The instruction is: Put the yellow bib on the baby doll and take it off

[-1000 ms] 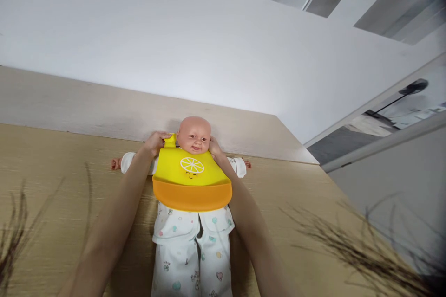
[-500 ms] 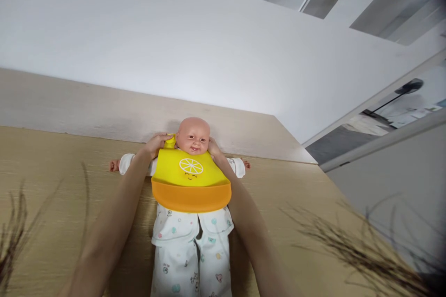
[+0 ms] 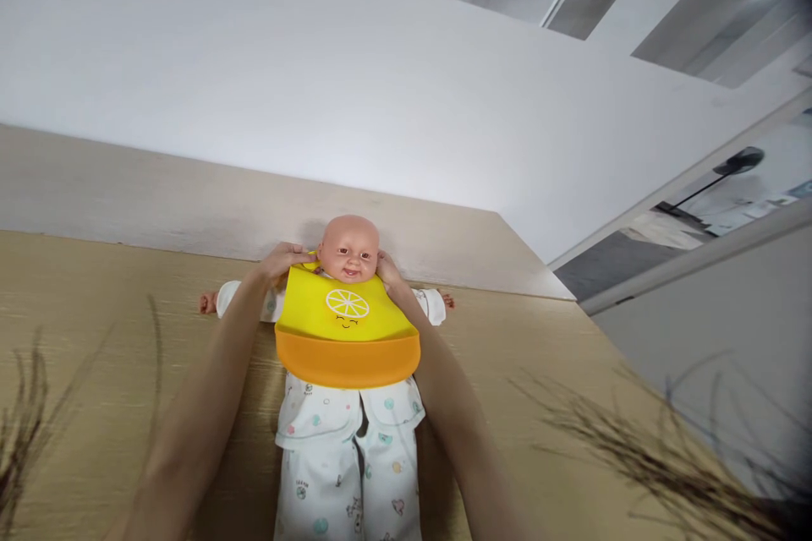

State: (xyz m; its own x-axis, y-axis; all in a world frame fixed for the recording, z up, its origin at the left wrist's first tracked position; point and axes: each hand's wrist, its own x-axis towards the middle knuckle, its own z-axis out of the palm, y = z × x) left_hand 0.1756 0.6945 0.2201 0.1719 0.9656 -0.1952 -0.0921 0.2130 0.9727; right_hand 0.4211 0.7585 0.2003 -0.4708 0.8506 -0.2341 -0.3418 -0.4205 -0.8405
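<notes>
A baby doll (image 3: 351, 241) in white printed clothes lies on its back, arms spread. Across its chest rests a yellow bib (image 3: 310, 300) with an orange catch pocket (image 3: 348, 359) and a lemon-slice face. My left hand (image 3: 284, 260) pinches the bib's yellow neck strap beside the doll's neck. On the other side, my right hand (image 3: 388, 269) is closed close against the doll's head and neck. Its fingertips are partly hidden there, and what they hold cannot be made out.
The doll lies on a wood-grain table (image 3: 127, 338). A pale raised board (image 3: 158, 194) runs behind its head, with a white partition (image 3: 381, 101) beyond. The table's right edge slants away beside a grey panel (image 3: 716, 338). Blurred dark strands hang in the lower corners.
My left fingers have shifted slightly in toward the doll's neck, covering more of the strap. The doll's head has tilted a little left. My right hand stays nearly in place.
</notes>
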